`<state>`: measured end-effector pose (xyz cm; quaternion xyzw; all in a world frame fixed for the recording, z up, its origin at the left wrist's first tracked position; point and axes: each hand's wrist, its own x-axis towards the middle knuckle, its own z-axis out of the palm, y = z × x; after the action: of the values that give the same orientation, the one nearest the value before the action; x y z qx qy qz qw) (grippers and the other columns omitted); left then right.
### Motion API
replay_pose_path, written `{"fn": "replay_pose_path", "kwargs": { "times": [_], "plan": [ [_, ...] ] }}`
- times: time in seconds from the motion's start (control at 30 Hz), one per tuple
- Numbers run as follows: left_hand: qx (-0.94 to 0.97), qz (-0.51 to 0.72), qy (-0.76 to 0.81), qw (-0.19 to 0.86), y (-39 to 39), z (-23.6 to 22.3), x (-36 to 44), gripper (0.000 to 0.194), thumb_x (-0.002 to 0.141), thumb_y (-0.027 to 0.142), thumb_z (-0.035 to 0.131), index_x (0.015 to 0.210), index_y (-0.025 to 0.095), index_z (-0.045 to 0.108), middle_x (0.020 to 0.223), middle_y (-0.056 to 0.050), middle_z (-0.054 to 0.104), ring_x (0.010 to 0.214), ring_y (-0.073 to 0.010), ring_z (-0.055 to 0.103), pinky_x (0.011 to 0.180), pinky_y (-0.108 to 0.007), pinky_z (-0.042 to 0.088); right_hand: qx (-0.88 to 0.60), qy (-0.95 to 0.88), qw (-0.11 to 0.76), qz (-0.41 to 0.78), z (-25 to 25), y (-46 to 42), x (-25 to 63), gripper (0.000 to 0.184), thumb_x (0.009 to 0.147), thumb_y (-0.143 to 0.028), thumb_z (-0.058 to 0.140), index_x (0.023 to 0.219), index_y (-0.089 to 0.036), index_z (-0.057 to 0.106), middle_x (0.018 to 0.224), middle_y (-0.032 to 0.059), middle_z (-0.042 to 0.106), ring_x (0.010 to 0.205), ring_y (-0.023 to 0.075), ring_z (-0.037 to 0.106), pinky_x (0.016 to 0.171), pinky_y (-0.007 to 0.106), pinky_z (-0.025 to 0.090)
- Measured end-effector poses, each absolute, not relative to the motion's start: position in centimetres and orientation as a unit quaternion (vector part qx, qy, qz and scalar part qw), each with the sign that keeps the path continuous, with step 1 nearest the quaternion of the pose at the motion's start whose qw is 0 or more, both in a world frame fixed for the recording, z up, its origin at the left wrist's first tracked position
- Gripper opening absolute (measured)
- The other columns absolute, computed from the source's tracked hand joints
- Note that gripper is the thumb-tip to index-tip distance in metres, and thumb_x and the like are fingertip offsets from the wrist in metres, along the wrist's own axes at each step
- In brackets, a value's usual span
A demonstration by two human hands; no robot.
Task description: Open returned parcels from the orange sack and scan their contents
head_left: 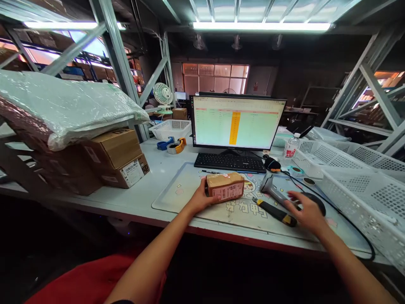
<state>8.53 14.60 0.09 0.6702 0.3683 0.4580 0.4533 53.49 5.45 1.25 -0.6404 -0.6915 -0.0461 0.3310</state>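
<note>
A small brown cardboard box (225,186) with a printed label on its front rests on the desk mat (183,198). My left hand (202,198) grips its left end, thumb along the front face. My right hand (305,212) is over the mat's right side, its fingers apart around the handle end of a grey barcode scanner (274,193); whether they touch it I cannot tell. In front of the scanner lies a black and yellow utility knife (275,212). A round black object (318,203) is partly hidden behind my right hand.
Behind the mat stand a keyboard (229,162) and a monitor (237,122). Larger boxes (118,158) with a plastic-wrapped package on top fill the left. White baskets (357,207) line the right, near a bottle (291,147). Tape dispensers (176,146) sit at the back left.
</note>
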Motion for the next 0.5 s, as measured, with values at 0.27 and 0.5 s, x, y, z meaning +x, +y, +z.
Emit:
{"fn": "replay_pose_path", "kwargs": {
  "times": [0.27, 0.5],
  "plan": [
    [0.688, 0.444, 0.336, 0.466, 14.7, 0.1, 8.3, 0.101, 0.066, 0.044, 0.099, 0.147, 0.022, 0.042, 0.151, -0.016, 0.059, 0.141, -0.0323, 0.058, 0.122, -0.048, 0.045, -0.659, -0.741, 0.124, 0.019, 2.7, 5.6, 44.3, 0.046, 0.103, -0.023, 0.047, 0.145, -0.013, 0.062, 0.133, 0.0195, 0.07, 0.121, 0.0326, 0.067, 0.106, 0.048, 0.052],
    [0.771, 0.441, 0.314, 0.335, 13.7, 0.5, 8.4, 0.09, 0.074, 0.036, 0.092, 0.147, 0.026, 0.041, 0.153, -0.014, 0.053, 0.144, -0.0305, 0.054, 0.124, -0.046, 0.042, -0.594, -0.678, 0.286, 0.325, 7.5, 7.4, 42.3, 0.049, 0.107, -0.042, 0.046, 0.148, -0.018, 0.055, 0.082, 0.0029, 0.071, 0.062, 0.0182, 0.066, 0.056, 0.028, 0.053]
  ]
}}
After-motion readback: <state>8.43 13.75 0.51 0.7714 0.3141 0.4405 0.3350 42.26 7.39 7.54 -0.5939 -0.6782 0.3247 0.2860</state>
